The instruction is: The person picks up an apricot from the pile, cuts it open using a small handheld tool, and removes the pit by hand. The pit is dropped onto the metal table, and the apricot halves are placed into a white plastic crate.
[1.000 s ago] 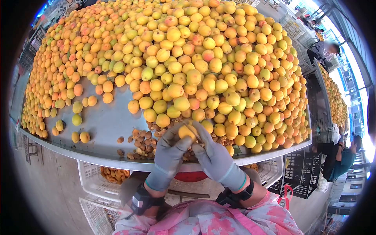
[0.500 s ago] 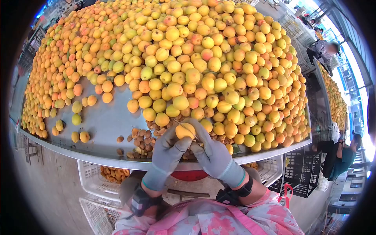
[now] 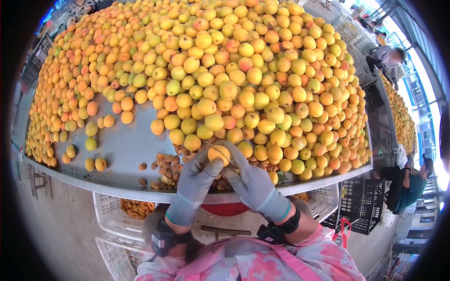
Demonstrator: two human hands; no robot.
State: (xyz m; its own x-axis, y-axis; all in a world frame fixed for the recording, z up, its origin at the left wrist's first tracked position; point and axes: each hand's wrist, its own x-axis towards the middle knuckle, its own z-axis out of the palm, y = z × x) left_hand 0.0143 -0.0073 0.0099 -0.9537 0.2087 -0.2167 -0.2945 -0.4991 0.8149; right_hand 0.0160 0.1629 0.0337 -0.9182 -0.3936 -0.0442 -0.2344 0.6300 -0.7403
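Over the near edge of the table, my gloved left hand [image 3: 194, 180] is closed round a yellow-orange apricot [image 3: 218, 154]. My right hand [image 3: 253, 182], gloved as well, is pinched against the fruit's right side. From its fingers a thin, dark, knife-like tool [image 3: 228, 159] runs along the apricot; its handle is hidden. Below and left of the hands lie brown apricot pits [image 3: 168, 169]. A large heap of whole apricots [image 3: 243, 84] rises just beyond my fingers.
The metal table [image 3: 126, 145] has a raised front rim. Under it stand a white crate [image 3: 105, 210] with halved apricots [image 3: 136, 207] and a black crate [image 3: 363, 201]. A person in a dark green top [image 3: 412, 189] is at the right, another person [image 3: 386, 58] farther back.
Both hands have shifted slightly left with the apricot still between them. The person at the far right has leaned and moved an arm.
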